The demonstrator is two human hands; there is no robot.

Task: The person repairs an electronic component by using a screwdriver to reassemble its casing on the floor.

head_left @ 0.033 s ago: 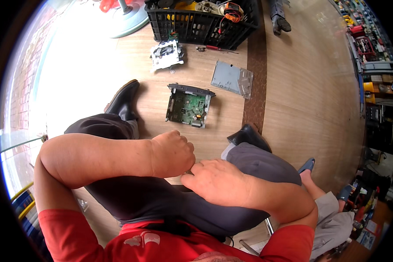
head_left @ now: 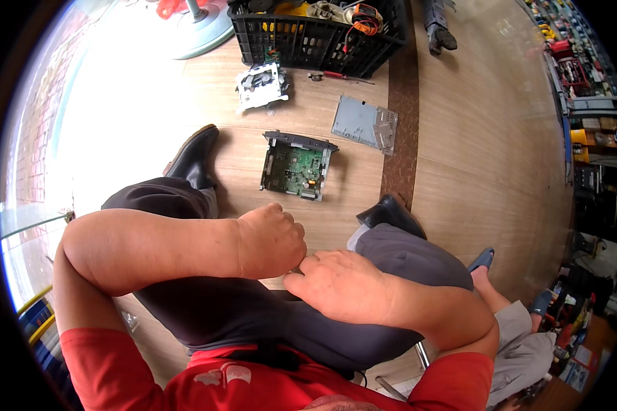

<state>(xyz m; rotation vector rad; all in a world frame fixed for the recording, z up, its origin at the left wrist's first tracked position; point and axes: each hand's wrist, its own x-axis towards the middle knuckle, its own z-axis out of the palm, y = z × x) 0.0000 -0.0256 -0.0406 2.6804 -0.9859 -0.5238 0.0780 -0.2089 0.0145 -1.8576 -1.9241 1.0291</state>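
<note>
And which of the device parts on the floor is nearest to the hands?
The open chassis with the green circuit board; the white-framed mechanism and flat grey panel lie farther out, closer to the black crate.

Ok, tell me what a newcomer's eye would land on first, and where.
A newcomer would probably notice first the left hand and right hand, close together near the middle of the picture. Just beyond them, on the floor between the black shoes, is an opened box with a green circuit board inside. Farther off, at the top, a black crate holds an orange meter.
</note>
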